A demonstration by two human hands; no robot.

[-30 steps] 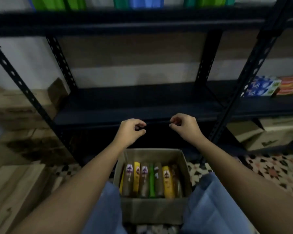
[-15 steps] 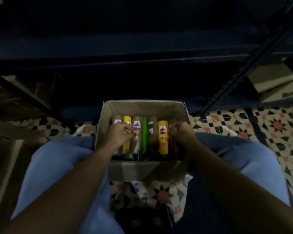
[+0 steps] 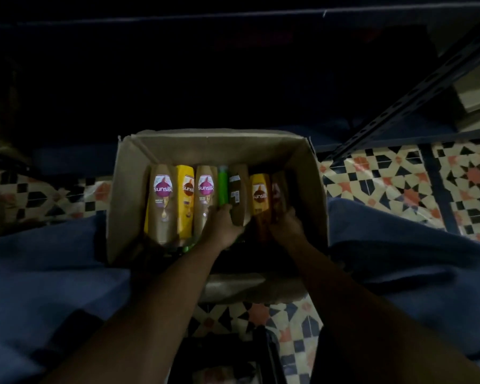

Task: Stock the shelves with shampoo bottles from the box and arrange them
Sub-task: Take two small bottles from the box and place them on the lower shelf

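left hand (image 3: 224,227) gripping brown bottle (image 3: 238,195), right hand (image 3: 286,225) in box (image 3: 122,195)

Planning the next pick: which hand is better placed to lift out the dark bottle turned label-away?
Left. The left hand already touches that dark bottle; the right hand sits further right.

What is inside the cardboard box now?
The cardboard box holds a row of lying shampoo bottles: two beige, two yellow, one green, two dark ones. Both hands cover their lower ends; anything underneath is hidden.
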